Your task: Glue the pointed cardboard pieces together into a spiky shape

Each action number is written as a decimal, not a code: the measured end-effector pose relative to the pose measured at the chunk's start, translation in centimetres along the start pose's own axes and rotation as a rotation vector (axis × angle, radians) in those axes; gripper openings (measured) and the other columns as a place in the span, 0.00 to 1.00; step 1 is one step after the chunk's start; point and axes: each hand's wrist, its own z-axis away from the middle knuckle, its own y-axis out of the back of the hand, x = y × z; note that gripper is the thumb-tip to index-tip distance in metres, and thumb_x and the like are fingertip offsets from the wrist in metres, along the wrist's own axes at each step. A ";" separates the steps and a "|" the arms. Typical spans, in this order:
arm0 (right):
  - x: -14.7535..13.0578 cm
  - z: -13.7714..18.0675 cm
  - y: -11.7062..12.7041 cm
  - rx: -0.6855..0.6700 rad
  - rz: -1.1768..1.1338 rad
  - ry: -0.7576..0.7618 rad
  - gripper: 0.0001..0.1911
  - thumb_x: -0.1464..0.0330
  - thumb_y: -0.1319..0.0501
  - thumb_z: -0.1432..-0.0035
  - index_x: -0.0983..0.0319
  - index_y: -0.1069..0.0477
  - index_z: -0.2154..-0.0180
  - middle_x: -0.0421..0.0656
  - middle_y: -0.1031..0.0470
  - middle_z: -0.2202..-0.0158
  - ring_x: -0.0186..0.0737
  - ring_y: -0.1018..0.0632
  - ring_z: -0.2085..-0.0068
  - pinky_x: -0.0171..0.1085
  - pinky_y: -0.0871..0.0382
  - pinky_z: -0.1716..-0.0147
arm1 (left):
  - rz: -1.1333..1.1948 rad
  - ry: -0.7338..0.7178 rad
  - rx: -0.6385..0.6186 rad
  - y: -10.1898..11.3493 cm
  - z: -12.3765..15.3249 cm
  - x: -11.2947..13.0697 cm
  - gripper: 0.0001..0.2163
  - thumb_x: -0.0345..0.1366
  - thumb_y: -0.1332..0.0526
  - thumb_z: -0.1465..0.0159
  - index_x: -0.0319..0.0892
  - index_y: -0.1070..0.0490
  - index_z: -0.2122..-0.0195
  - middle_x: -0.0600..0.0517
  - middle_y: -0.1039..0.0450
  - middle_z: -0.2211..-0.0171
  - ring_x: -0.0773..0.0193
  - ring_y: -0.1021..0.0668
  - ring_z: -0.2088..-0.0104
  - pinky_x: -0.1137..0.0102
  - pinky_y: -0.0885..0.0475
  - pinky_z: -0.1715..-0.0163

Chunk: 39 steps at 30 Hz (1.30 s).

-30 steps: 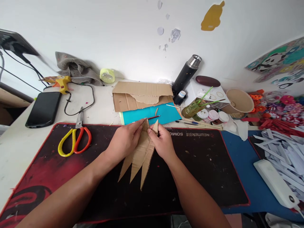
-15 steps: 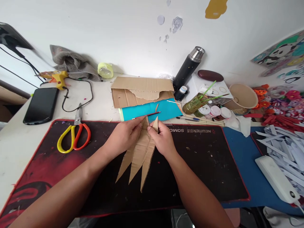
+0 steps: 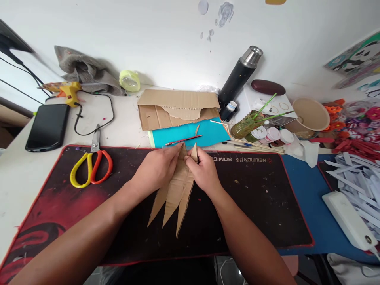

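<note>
Between my two hands is a piece of brown cardboard (image 3: 177, 189), cut into long pointed strips whose tips point toward me. My left hand (image 3: 158, 166) grips its upper left part, fingers closed around the edge. On the upper right, my right hand (image 3: 202, 168) pinches it between thumb and fingers, and a short point stands up there. The cardboard is over the black desk mat (image 3: 249, 206). Just beyond my fingers lies a pencil (image 3: 185, 139) on a blue sheet (image 3: 166, 135). Scissors (image 3: 92, 162) with yellow and red handles rest to the left.
A folded cardboard piece (image 3: 178, 99) lies at the back, near a black thermos (image 3: 239, 75). A phone (image 3: 47, 126) and a yellow glue gun (image 3: 69, 93) are at the left. Paint jars (image 3: 271, 135), a jar with green sticks (image 3: 245, 126), paper strips (image 3: 356, 186) and a white device (image 3: 348, 221) occupy the right.
The view has shifted slightly, so the background sits a little differently. Both hands keep their hold on the cardboard, and its lower tips have moved slightly to the right and up.
</note>
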 end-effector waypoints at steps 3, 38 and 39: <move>-0.1 0.0 0.0 0.008 -0.003 0.001 0.08 0.61 0.39 0.42 0.58 0.31 0.67 0.36 0.32 0.73 0.39 0.32 0.70 0.38 0.39 0.68 | 0.031 0.005 0.006 0.1 0.0 0.0 0.14 0.33 0.49 0.24 0.40 0.24 0.48 0.45 0.16 0.60 0.57 0.19 0.66 0.68 0.31 0.66; 0.0 -0.8 0.6 0.030 -0.148 -0.043 0.12 0.56 0.36 0.45 0.58 0.31 0.68 0.36 0.31 0.72 0.40 0.30 0.68 0.37 0.36 0.66 | 0.996 0.347 -0.286 0.9 -0.9 -1.5 0.33 0.59 0.34 0.35 0.43 0.24 0.36 0.45 0.16 0.56 0.54 0.17 0.59 0.55 0.19 0.55; 0.0 -0.8 0.6 0.034 -0.144 -0.038 0.12 0.56 0.36 0.45 0.58 0.31 0.68 0.37 0.31 0.72 0.40 0.30 0.68 0.37 0.36 0.66 | 0.990 0.348 -0.275 0.7 -0.8 -1.4 0.32 0.58 0.34 0.35 0.43 0.23 0.37 0.45 0.16 0.56 0.55 0.18 0.60 0.56 0.19 0.56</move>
